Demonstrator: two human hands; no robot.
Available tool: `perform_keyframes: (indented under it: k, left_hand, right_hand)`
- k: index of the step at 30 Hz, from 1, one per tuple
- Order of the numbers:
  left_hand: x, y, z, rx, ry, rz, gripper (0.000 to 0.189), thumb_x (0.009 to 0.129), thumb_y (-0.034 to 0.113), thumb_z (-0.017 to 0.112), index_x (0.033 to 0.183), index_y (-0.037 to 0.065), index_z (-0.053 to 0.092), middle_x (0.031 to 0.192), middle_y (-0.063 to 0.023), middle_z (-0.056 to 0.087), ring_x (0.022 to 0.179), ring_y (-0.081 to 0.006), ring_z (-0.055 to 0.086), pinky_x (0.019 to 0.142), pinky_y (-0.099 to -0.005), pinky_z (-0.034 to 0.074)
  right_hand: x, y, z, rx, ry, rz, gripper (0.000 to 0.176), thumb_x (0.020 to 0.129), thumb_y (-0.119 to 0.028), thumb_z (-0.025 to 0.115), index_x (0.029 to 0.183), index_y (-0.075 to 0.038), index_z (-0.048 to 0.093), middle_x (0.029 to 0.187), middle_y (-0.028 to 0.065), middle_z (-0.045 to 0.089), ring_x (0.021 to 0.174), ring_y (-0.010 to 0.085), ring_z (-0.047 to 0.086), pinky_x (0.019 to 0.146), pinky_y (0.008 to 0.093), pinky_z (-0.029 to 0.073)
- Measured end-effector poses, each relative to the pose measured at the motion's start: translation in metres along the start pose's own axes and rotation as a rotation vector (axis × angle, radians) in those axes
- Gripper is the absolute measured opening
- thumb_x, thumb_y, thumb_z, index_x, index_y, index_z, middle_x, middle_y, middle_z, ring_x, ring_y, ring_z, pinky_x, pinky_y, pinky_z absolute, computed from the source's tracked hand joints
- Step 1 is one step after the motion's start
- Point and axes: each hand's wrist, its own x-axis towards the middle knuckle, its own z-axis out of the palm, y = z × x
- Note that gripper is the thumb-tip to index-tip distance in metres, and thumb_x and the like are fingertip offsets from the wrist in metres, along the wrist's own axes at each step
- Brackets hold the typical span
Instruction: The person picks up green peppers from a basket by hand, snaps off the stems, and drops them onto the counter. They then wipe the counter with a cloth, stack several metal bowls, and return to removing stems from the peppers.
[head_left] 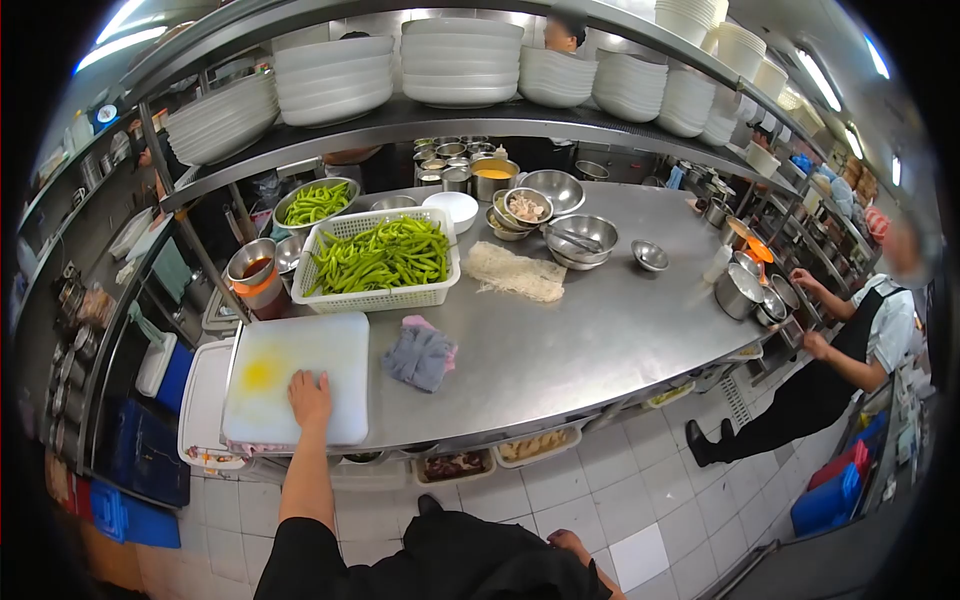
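Bench (620,320) carries the white board (300,345) at its near-left corner; my left hand (311,395), nearer, lies outspread on it; my right hand (568,541) hangs past the front edge, grip unclear; yellow stain (259,374) left of both.

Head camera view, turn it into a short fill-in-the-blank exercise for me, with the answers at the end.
1. The left hand rests on a white ____.
2. The stain on the surface near that hand is ____.
3. The rectangular white basket is filled with green ____.
4. In this view, the crumpled grey cloth lies to the ____ of the left hand.

Missing words: cutting board; yellow; chili peppers; right.
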Motion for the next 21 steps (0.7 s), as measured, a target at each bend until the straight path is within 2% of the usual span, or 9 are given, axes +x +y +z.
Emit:
perform_keyframes:
  k: [2, 9, 12, 15, 18, 20, 21]
  left_hand:
    - [0.0, 0.0, 0.001, 0.008, 0.0, 0.0, 0.044, 0.093, 0.038, 0.048, 0.115, 0.0, 0.055, 0.129, -0.018, 0.048, 0.124, -0.0329, 0.04, 0.107, -0.0452, 0.028]
    - [-0.001, -0.002, 0.006, 0.007, 0.025, 0.018, 0.044, 0.093, 0.038, 0.048, 0.115, 0.0, 0.055, 0.129, -0.0183, 0.049, 0.125, -0.033, 0.04, 0.107, -0.0457, 0.027]
    - [0.0, -0.004, 0.005, 0.019, 0.015, 0.021, 0.045, 0.093, 0.038, 0.048, 0.116, 0.0, 0.054, 0.129, -0.018, 0.049, 0.125, -0.0329, 0.04, 0.107, -0.0455, 0.027]
    - [-0.001, 0.003, -0.004, 0.006, -0.005, 0.0, 0.045, 0.093, 0.038, 0.048, 0.116, 0.0, 0.055, 0.13, -0.0175, 0.049, 0.125, -0.0326, 0.04, 0.107, -0.0452, 0.027]
    - [-0.001, 0.0, -0.002, 0.005, -0.005, -0.008, 0.045, 0.093, 0.039, 0.049, 0.116, 0.0, 0.055, 0.13, -0.017, 0.049, 0.124, -0.0323, 0.041, 0.107, -0.0448, 0.028]
    - [0.0, 0.0, -0.002, 0.012, -0.004, -0.008, 0.046, 0.092, 0.039, 0.049, 0.116, 0.0, 0.055, 0.13, -0.0168, 0.049, 0.124, -0.032, 0.041, 0.107, -0.0446, 0.028]
    - [0.0, 0.002, -0.005, 0.007, -0.012, -0.012, 0.046, 0.092, 0.039, 0.049, 0.116, 0.0, 0.055, 0.13, -0.0167, 0.049, 0.124, -0.0319, 0.041, 0.107, -0.0446, 0.028]
  right_hand:
    - [-0.003, 0.003, 0.003, -0.066, 0.062, -0.046, 0.023, 0.086, -0.017, 0.054, 0.101, 0.0, 0.059, 0.086, 0.0139, 0.067, 0.069, 0.0253, 0.066, 0.056, 0.0375, 0.054]
    - [-0.015, 0.012, 0.005, -0.121, -0.006, 0.013, 0.02, 0.085, -0.016, 0.055, 0.094, 0.0, 0.062, 0.087, 0.013, 0.068, 0.067, 0.0249, 0.066, 0.054, 0.0381, 0.054]
    - [-0.03, 0.007, 0.009, -0.078, 0.093, 0.082, 0.021, 0.085, -0.017, 0.056, 0.093, 0.001, 0.063, 0.087, 0.0124, 0.069, 0.066, 0.0236, 0.066, 0.054, 0.0376, 0.054]
    - [-0.01, 0.032, 0.011, -0.192, 0.062, 0.037, 0.023, 0.085, -0.019, 0.056, 0.095, 0.0, 0.064, 0.086, 0.0119, 0.069, 0.066, 0.0225, 0.066, 0.054, 0.0367, 0.055]
    - [0.011, 0.053, 0.013, -0.042, 0.047, -0.025, 0.024, 0.085, -0.02, 0.057, 0.097, 0.0, 0.064, 0.086, 0.0118, 0.069, 0.065, 0.0216, 0.065, 0.053, 0.0358, 0.054]
    - [0.055, 0.083, 0.012, -0.363, -0.094, -0.232, 0.024, 0.086, -0.021, 0.057, 0.098, -0.001, 0.063, 0.085, 0.0117, 0.068, 0.063, 0.0211, 0.064, 0.052, 0.0348, 0.054]
    - [0.042, 0.069, 0.011, -0.365, -0.096, -0.232, 0.024, 0.086, -0.021, 0.057, 0.098, -0.001, 0.063, 0.085, 0.0117, 0.068, 0.063, 0.0211, 0.064, 0.052, 0.0348, 0.054]
